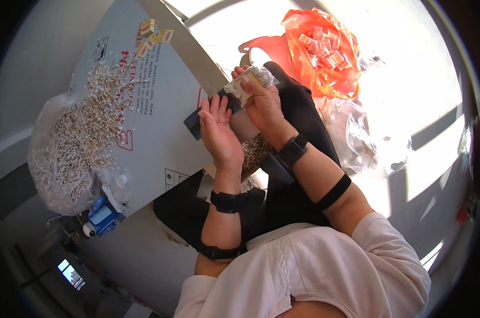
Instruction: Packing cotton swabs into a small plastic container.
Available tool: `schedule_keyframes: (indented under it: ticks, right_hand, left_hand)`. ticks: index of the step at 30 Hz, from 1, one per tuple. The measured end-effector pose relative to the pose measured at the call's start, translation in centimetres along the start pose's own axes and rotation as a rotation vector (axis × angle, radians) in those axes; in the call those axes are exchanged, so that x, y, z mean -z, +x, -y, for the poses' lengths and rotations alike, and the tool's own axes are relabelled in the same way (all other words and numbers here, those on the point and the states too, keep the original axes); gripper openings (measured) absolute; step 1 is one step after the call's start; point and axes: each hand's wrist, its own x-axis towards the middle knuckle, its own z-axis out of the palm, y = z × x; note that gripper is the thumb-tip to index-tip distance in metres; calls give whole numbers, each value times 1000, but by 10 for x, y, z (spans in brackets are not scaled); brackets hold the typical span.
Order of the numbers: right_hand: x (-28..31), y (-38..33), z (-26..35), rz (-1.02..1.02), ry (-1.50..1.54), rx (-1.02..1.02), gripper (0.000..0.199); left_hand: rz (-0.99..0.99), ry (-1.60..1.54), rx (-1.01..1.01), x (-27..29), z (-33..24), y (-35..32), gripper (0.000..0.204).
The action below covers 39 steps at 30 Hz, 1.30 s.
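My right hand (264, 106) grips a pack of cotton swabs (246, 85) over my lap, its thumb on top. White tips show along the pack's edge, and part of it looks yellow. Just to its left, my left hand (220, 130) is turned palm up with fingers stretched out, holding nothing. Left of both hands, a large heap of loose cotton swabs (91, 119) spills from a clear plastic bag (44, 153) onto a grey printed board (160, 138). Several small yellow packets (152, 38) lie at the board's far end. More swabs (256, 151) show below my hands, partly hidden.
An orange plastic bag (289, 21) at the far right holds several orange-and-white packs (325, 47). Crumpled clear plastic (362, 135) lies nearer, on the sunlit floor. A blue-and-white item (101, 218) sits by the board's near left edge. A lit screen (71, 274) shows at lower left.
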Motion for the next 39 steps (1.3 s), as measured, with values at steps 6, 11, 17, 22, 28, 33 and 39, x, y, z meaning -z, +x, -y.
schedule_keyframes:
  ticks: [6,11,17,22,28,33,39]
  right_hand:
    - [3,1,-1,28,35,1,36]
    - [2,1,-1,51,17,-7,35]
    - [2,4,6,0,72,-48,34]
    - [5,5,-1,41,79,-25,34]
    - [5,4,0,40,44,-4,29]
    - [1,0,0,55,17,-5,33]
    - [3,6,2,33,6,6,30]
  left_hand:
    - [-5,-97,130,-5,-8,18,88]
    - [6,-173,251,-6,-18,30,87]
    - [-118,-148,226,-2,-15,1,85]
    - [32,-211,258,1,-12,2,84]
    - [107,-156,246,5,-15,5,83]
    - [31,-221,289,4,-16,6,80]
    - [108,-109,229,4,-15,6,67]
